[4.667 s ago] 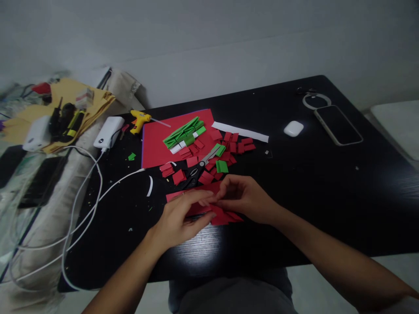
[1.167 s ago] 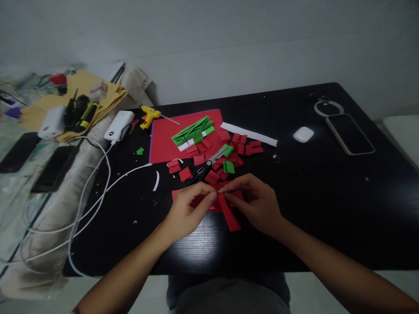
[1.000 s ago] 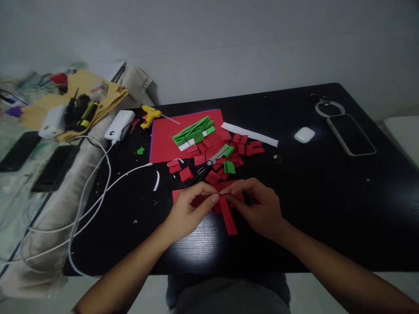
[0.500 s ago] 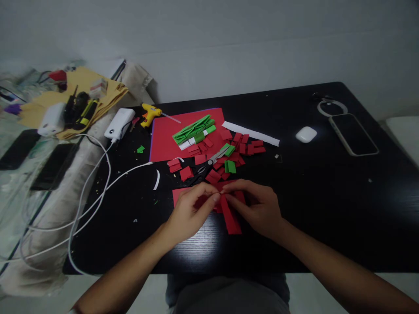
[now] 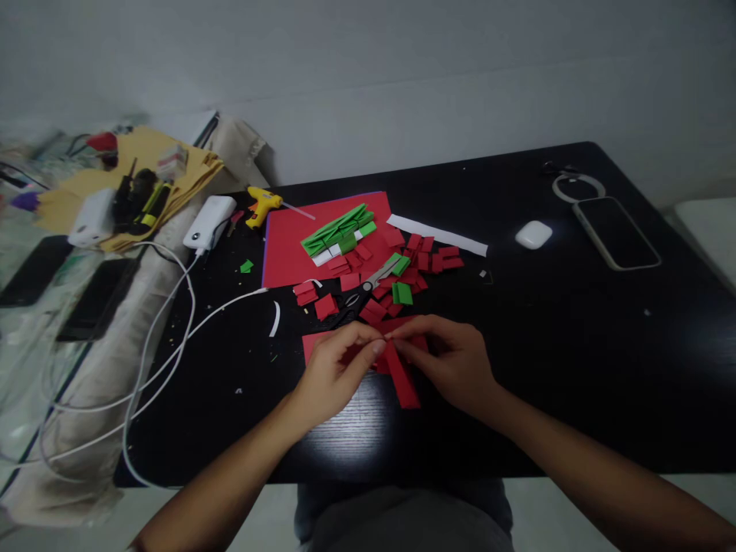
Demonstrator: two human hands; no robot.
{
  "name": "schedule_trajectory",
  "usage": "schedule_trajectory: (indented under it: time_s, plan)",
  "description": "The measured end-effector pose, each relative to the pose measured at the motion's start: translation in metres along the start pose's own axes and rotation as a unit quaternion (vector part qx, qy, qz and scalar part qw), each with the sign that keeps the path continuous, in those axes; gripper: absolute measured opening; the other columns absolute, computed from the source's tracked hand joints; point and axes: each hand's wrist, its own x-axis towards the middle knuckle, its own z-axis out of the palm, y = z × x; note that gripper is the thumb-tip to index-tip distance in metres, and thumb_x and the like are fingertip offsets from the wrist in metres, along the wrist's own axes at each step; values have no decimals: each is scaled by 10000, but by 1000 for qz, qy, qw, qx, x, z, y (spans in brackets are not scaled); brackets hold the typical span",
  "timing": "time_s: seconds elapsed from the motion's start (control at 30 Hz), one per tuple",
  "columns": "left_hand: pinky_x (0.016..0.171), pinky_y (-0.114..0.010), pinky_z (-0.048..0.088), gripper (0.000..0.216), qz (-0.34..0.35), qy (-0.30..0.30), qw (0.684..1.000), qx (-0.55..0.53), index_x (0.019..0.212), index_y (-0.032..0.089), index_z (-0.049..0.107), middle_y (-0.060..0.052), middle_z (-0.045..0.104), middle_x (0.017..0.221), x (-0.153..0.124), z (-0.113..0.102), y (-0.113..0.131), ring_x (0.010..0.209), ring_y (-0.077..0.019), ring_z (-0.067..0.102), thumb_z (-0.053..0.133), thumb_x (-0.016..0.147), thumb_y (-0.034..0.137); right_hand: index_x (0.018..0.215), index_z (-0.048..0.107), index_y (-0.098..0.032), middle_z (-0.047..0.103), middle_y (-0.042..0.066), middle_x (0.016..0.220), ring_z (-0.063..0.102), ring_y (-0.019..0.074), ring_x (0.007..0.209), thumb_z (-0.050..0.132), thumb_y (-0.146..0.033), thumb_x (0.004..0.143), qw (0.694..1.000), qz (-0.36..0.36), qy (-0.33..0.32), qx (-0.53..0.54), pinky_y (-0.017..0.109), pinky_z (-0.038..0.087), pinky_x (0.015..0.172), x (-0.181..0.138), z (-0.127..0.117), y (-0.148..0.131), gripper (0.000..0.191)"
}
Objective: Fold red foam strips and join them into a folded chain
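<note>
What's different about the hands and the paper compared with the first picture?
The left hand, earlier spread with thumb and finger apart, has closed to a pinch. It and the right hand now meet at one end of a red strip, whose free end slants toward the person. The scissors, glue gun and green folded paper stayed put; the view shifted slightly.

On the black table [image 5: 563, 368], from centre, a glue gun [image 5: 263, 205] and purple-edged red sheet [image 5: 284, 257] are recorded at ten o'clock, a white strip [image 5: 437, 234] at twelve, a white case [image 5: 533, 235] and phone [image 5: 616, 234] at two.
</note>
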Motion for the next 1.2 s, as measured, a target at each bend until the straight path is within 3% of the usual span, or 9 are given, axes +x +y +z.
schedule_trajectory:
  time_s: [0.27, 0.63, 0.9, 1.2]
  plan:
    - [661, -218, 471, 175, 10, -4, 1000, 22, 937, 173, 654, -3, 642, 799, -1, -1, -2, 703, -115, 583, 565, 1026, 295, 911, 812, -243, 818, 24, 874, 776, 191, 807, 819, -254, 820, 997, 49, -7, 51, 295, 620, 772, 3, 3, 6, 91]
    - [685, -223, 502, 162, 36, 7, 998, 47, 964, 177, 696, -20, 708, 839, 0, -3, 0, 731, -126, 639, 589, 1012, 288, 819, 820, -227, 803, 18, 779, 750, 168, 683, 897, -342, 729, 980, 144, -24, 132, 267, 629, 658, 7, 1, 2, 164]
    - [657, -223, 497, 178, 38, 14, 998, 43, 931, 171, 695, -18, 705, 807, 3, -5, 1, 694, -121, 625, 590, 1006, 294, 877, 834, -242, 822, 27, 854, 776, 189, 782, 888, -313, 745, 981, 132, -41, 137, 296, 643, 740, 6, -1, 2, 159]
    - [639, -217, 467, 193, 31, 3, 999, 40, 926, 175, 678, -5, 661, 780, 2, -4, 0, 686, -119, 591, 579, 1015, 314, 843, 836, -246, 811, 34, 839, 762, 197, 780, 888, -346, 741, 984, 122, -40, 124, 306, 634, 721, 5, -1, 4, 152]
